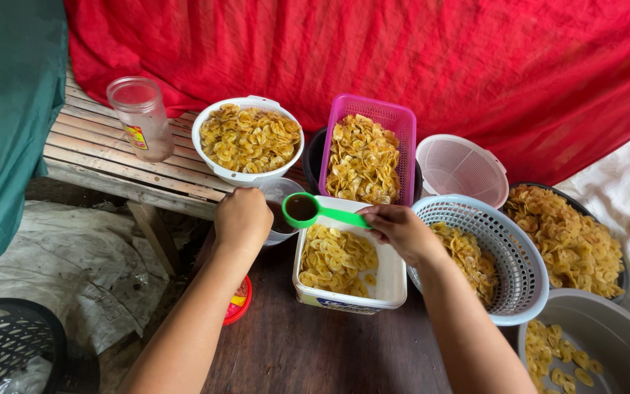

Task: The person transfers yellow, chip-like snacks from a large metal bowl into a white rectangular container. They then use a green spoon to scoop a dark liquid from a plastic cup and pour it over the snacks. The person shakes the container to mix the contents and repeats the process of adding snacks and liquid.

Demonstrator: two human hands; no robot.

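My right hand [400,230] grips the handle of a green scoop [302,210] filled with dark liquid, held over the far end of a white rectangular tub [391,288] of yellow banana chips. My left hand [242,217] is closed around the rim of a small clear cup [277,195] of dark liquid, just left of the tub. The scoop's bowl hovers between the cup and the tub.
A white bowl [216,166] of chips, a pink basket [407,153] of chips, an empty white basket [461,169], a pale blue basket [515,273], a dark bowl [614,281] and a grey basin [614,335] with chips surround them. A glass jar [142,120] stands on wooden slats; a red lid [240,300] lies below.
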